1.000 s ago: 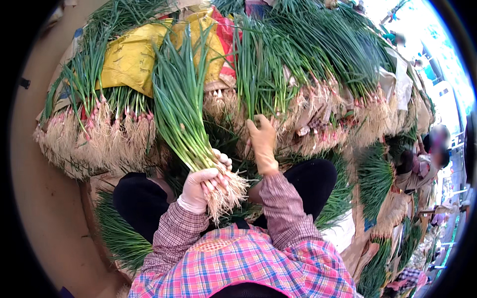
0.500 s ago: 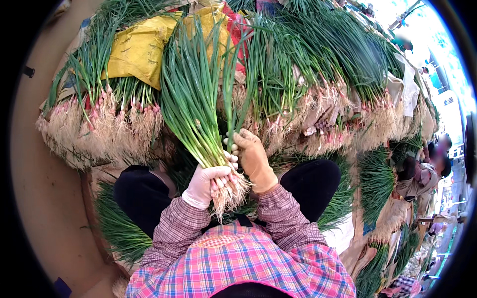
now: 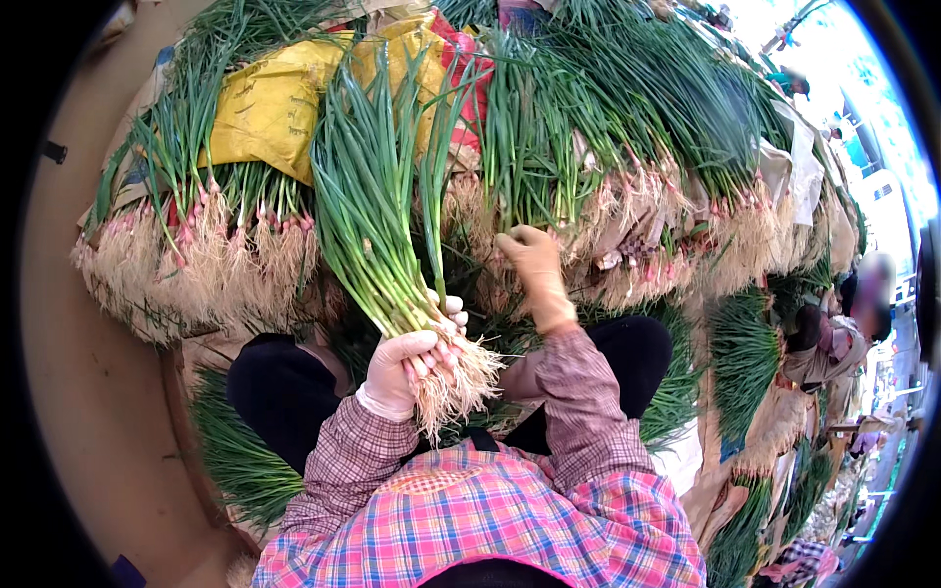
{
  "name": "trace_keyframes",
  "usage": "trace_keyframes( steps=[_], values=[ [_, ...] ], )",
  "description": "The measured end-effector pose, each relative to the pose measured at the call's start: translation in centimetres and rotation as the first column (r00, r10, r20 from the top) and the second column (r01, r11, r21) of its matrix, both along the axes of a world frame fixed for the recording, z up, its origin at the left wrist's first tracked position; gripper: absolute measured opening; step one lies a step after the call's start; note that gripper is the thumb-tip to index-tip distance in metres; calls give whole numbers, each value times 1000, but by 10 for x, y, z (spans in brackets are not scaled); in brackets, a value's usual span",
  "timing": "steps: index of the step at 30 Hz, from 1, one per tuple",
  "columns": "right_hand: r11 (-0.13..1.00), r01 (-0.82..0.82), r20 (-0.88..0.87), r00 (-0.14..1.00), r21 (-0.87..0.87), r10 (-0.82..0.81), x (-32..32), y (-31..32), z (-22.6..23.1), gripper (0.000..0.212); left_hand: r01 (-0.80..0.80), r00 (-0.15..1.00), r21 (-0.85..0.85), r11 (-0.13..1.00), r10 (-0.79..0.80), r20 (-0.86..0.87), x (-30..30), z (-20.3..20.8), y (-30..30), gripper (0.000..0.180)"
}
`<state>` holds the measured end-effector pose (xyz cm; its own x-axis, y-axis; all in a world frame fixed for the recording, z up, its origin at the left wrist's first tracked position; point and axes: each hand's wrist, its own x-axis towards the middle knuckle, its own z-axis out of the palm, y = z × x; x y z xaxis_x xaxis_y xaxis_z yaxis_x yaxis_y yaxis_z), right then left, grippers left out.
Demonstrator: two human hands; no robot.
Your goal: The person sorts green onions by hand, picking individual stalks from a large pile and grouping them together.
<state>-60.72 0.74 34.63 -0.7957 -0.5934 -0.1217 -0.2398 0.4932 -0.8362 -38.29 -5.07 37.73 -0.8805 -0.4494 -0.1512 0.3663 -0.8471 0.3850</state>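
My left hand (image 3: 400, 370), in a white glove, grips a thick bunch of spring onions (image 3: 387, 255) low on the stems. Its fingers wrap round them just above the pinkish bulbs and the pale, stringy roots. One stalk stands a little apart on the bunch's right side. My right hand (image 3: 537, 274), in a tan-orange glove, is apart from the bunch, up by the front edge of the heap of spring onions (image 3: 559, 137). Its fingers are bent together, and I cannot make out what is between them, if anything.
Yellow sacks (image 3: 270, 103) and a red sack (image 3: 470, 88) lie among the heaped plants. More spring onions (image 3: 235, 451) lie left of my knees, and others (image 3: 740, 363) at the right. Another person (image 3: 833, 343) sits at the far right. A brown wall (image 3: 98, 392) borders the left side.
My right hand has left the bunch and moved up and right to the heap. The stalk it was holding now stands in my left hand with the others.
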Motion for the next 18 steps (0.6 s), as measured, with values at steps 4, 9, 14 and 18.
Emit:
trace_keyframes(
  steps=[4, 9, 14, 18],
  values=[
    [924, 85, 585, 795, -372, 163, 47, 35, 30, 13, 55, 997, -62, 997, -52, 54, -6, 2, -1, 44],
    [904, 176, 741, 643, -391, 195, 66, 21, 14, 37, 123, 980, -135, 983, -98, 175, -8, -8, -1, 41],
    [840, 173, 664, 701, -515, 262, 65, 8, 15, 27, 113, 978, -159, 981, -81, 192, -5, -10, -1, 39],
    [708, 466, 827, 468, -530, 312, 73, 13, -4, 22, 79, 995, -121, 989, -72, 68, -9, -15, -1, 42]
  ],
)
